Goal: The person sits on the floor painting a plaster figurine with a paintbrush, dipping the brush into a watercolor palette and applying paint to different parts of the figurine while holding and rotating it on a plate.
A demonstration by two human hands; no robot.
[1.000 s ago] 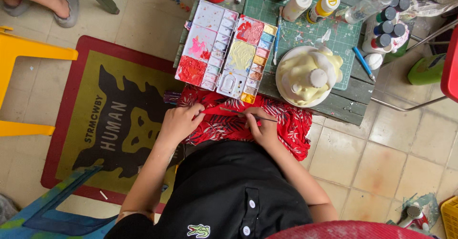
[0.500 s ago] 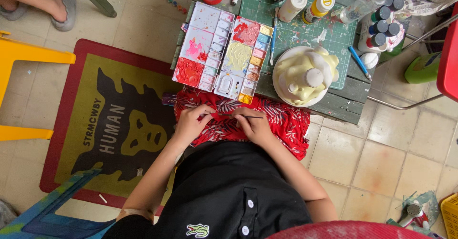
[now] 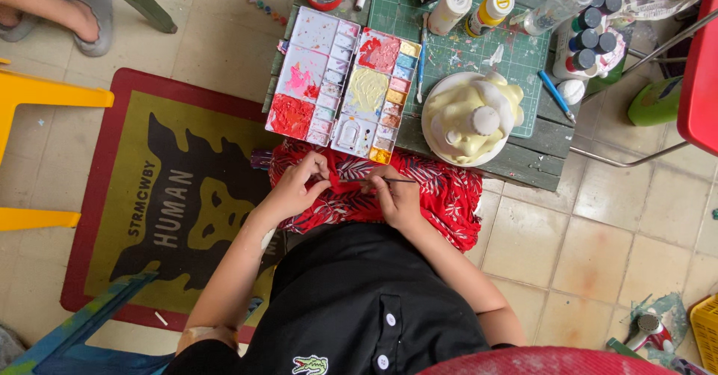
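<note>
A small red piece (image 3: 345, 186) sits pinched between the fingers of the left hand (image 3: 295, 189), held over the lap on a red patterned cloth (image 3: 441, 195). The right hand (image 3: 396, 198) is closed around a thin paintbrush (image 3: 389, 181), its shaft lying nearly level and its tip meeting the red piece from the right. What the piece is I cannot tell; it is too small and blends with the cloth.

Compared with a second ago, the two hands have drawn together: then the left hand lay further left on the cloth with a clear gap to the right hand, and half a second ago that gap was already narrowing. Now the brush tip touches the piece, which suggests paint is being laid on rather than the piece merely being handled.

Just beyond the knees, on the green table (image 3: 550, 139), the open paint palette (image 3: 340, 83) lies with its wells of red, pink and yellow, and right of it stands a cream-coloured figure on a round plate (image 3: 471, 117). Neither has shifted across the frames. Paint bottles (image 3: 470, 8) and small dark-capped jars (image 3: 591, 35) line the table's far edge on a green cutting mat (image 3: 456, 53). A yellow-and-black floor mat (image 3: 164, 195) lies to the left, and another person's foot in a grey sandal (image 3: 78, 20) shows at the top-left corner.
</note>
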